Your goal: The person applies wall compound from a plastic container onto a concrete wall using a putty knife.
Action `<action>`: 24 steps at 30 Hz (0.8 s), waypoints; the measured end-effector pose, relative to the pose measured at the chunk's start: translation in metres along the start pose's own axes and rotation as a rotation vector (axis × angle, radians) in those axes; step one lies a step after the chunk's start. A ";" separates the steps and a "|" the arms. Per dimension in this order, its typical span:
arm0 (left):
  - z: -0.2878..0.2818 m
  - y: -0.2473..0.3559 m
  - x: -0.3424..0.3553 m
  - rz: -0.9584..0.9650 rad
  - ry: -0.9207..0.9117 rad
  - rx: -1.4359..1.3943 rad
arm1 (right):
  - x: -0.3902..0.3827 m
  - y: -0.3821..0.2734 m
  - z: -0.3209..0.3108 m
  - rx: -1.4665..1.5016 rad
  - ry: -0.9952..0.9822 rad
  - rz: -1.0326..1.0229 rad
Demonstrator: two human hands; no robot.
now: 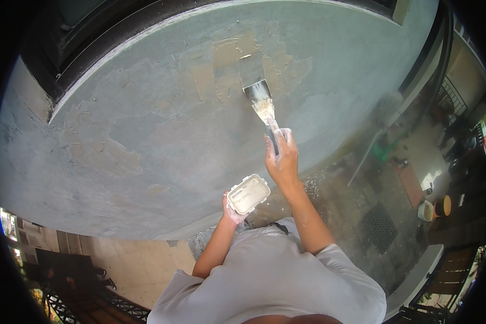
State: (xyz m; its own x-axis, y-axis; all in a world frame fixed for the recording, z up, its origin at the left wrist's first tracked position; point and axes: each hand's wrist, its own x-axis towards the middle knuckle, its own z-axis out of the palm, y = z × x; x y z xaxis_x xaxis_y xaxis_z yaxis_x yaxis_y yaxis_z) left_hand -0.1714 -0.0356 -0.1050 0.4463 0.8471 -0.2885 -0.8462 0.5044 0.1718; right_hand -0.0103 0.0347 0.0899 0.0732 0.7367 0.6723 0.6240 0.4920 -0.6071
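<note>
My right hand (282, 159) is closed round the dark handle of a putty knife (262, 102), its index finger stretched along the tool. White filler cakes the lower blade and the fingers. The blade's far edge lies at a grey-green wall (173, 124), just below a patch of wet, beige filler (235, 54) with ridges in it. Close to my body, my left hand (235, 212) grips a small white plastic tub (248, 194) from its left side and below. Pale filler lies inside the tub, and smears mark its rim.
A dark window frame (54, 81) borders the wall at the upper left. On the right are a paved floor (356, 216), a floor grate (378, 229), a reddish board (410, 183) and two small buckets (425, 210). Dark furniture (70, 270) stands at the lower left.
</note>
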 end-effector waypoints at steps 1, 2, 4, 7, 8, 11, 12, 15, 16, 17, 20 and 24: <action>-0.002 -0.001 0.005 -0.003 -0.002 -0.002 | -0.001 -0.001 -0.001 0.022 0.001 -0.006; -0.005 -0.002 0.009 -0.008 0.051 -0.017 | -0.002 -0.009 -0.002 0.045 0.002 -0.009; -0.012 -0.002 0.013 -0.016 0.106 -0.033 | 0.005 -0.024 -0.007 0.075 0.017 -0.026; -0.009 -0.003 0.019 -0.071 0.124 0.063 | 0.027 -0.038 -0.008 0.089 0.051 -0.080; -0.005 -0.004 0.019 -0.078 0.106 0.044 | 0.033 -0.041 -0.007 0.073 0.072 -0.113; -0.005 -0.004 0.016 -0.093 0.077 0.029 | 0.042 -0.046 -0.003 0.022 0.053 -0.094; -0.006 -0.005 0.015 -0.100 0.064 0.038 | 0.040 -0.044 -0.001 0.022 0.050 -0.095; -0.009 -0.004 0.012 -0.086 0.093 0.035 | 0.020 -0.016 0.010 0.004 0.029 -0.085; -0.009 -0.004 0.011 -0.085 0.093 0.031 | 0.008 -0.002 0.013 -0.006 0.015 -0.064; -0.005 -0.005 0.009 -0.070 0.127 0.034 | -0.003 0.009 0.014 -0.016 0.001 -0.041; -0.006 -0.004 0.004 -0.041 0.162 0.045 | -0.024 0.011 0.004 -0.029 -0.050 -0.004; -0.014 0.000 0.002 -0.049 0.071 0.012 | -0.019 -0.008 -0.009 -0.020 -0.037 -0.015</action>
State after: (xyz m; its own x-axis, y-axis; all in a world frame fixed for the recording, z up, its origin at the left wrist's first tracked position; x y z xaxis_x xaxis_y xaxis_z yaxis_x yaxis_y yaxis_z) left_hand -0.1740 -0.0360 -0.1187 0.4651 0.8077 -0.3625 -0.8203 0.5471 0.1667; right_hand -0.0101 0.0127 0.0856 0.0353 0.7462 0.6648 0.6406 0.4937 -0.5881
